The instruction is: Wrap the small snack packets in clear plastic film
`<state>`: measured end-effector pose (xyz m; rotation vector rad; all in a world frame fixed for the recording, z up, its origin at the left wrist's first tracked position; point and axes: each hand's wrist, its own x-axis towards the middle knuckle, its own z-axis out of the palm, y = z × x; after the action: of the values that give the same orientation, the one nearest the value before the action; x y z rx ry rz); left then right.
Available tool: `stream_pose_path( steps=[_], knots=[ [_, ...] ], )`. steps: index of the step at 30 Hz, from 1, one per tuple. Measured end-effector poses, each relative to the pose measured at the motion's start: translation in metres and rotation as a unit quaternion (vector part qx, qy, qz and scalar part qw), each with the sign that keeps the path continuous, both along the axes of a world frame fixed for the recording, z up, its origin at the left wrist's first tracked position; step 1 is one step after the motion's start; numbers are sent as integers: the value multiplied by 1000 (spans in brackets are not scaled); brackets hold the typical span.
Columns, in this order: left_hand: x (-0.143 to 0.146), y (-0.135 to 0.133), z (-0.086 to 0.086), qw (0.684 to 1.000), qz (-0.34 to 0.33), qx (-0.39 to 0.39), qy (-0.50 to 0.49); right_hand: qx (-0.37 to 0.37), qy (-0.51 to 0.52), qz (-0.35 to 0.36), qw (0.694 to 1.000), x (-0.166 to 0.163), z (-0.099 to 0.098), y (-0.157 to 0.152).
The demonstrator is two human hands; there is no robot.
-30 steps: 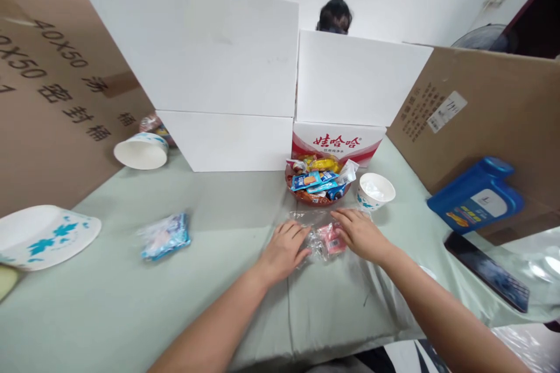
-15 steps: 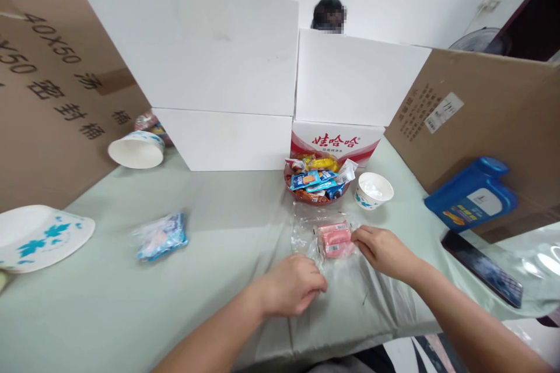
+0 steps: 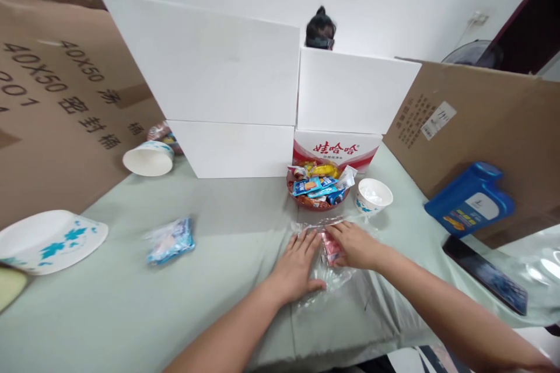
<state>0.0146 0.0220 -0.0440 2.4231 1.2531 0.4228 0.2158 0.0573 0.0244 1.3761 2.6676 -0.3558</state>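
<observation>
Paper plate (image 3: 52, 239) w/ blue print lies at far L edge of table (image 3: 227, 210). A paper cup (image 3: 149, 158) lies on its side behind it, near the cardboard wall. Blue snack packet (image 3: 170, 240) lies flat, well apart from both hands.

L forearm enters from bottom centre, angled up and to the R. Left hand (image 3: 297, 262): palm down, fingers straight and slightly spread, thumb out to the R, pressed flat on the L part of a clear bag (image 3: 332, 278). Hand is open, not gripping.

Bag lies flat on the table at front centre, w/ pink packets (image 3: 329, 249) inside, between the two hands.

R forearm enters from bottom R, angled up and to the L. Right hand (image 3: 356, 245): palm down, fingers pointing L, lying over the pink packets through the film. Pinch or plain press: cannot tell.

Behind the hands stands a snack bowl (image 3: 317, 189); a white cup (image 3: 374, 195) stands upright just beside it. Far R: blue container (image 3: 470, 198) and phone (image 3: 483, 271).
</observation>
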Motion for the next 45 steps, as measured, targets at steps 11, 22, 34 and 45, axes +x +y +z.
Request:
stream_pose_path(
  steps=[11, 22, 34, 45],
  knots=[
    [-5, -6, 17, 991, 33, -105, 82, -39, 29, -9, 999, 28, 5, -31],
    [-14, -3, -5, 995, -11, -65, 73, 192, 165, -360, 898, 17, 77, 102],
    [-21, -3, 13, 996, -1, -69, 55, 86, 43, 33, 995, 5, 22, 16],
    [-29, 17, 16, 982, 180, 50, 31, -98, -6, 26, 995, 38, -18, -84]
  ],
)
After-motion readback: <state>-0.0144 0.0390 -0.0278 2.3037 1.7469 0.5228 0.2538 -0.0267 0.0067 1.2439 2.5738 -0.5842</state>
